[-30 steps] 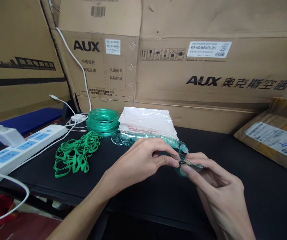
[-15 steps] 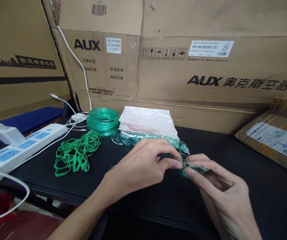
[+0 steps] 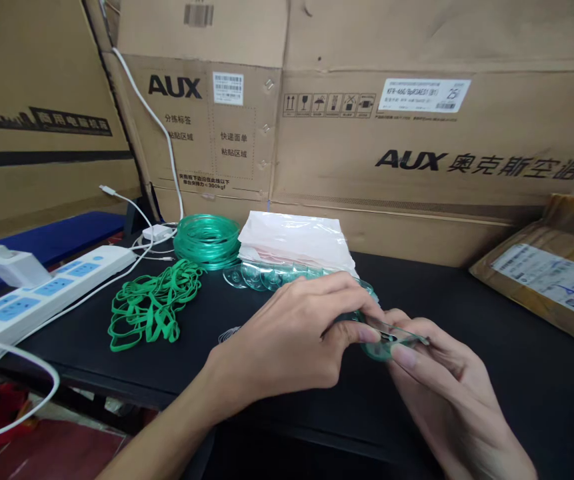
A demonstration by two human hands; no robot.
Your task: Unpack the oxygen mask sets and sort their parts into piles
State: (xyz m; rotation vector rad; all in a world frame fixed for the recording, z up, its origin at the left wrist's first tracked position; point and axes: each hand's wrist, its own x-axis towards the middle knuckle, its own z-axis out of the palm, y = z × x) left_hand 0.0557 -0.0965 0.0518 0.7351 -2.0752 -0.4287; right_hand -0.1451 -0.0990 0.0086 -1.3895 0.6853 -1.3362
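Observation:
A clear green plastic piece (image 3: 381,349) with a rounded edge is held above the black table by my right hand (image 3: 449,387), thumb on top and fingers underneath. My left hand (image 3: 291,333) is closed in a pinch at the left side of that piece. A small dark and shiny spot shows on the piece by the left thumb; what the pinch holds is hidden. Behind my left hand lies a row of overlapping clear green plastic pieces (image 3: 254,275), partly covered by the hand. Some thin wire loops (image 3: 229,333) peek out beside the left wrist.
A coil of green tubing (image 3: 207,241) and a heap of green elastic bands (image 3: 154,303) lie to the left. White sheets in clear plastic (image 3: 294,235) stand behind the row. A power strip (image 3: 31,303) with white cables borders the left; a taped carton (image 3: 547,260) sits right.
Both hands have shifted slightly to the right and down with the green plastic piece. The left fingers have moved along it, and the wire loops show more.

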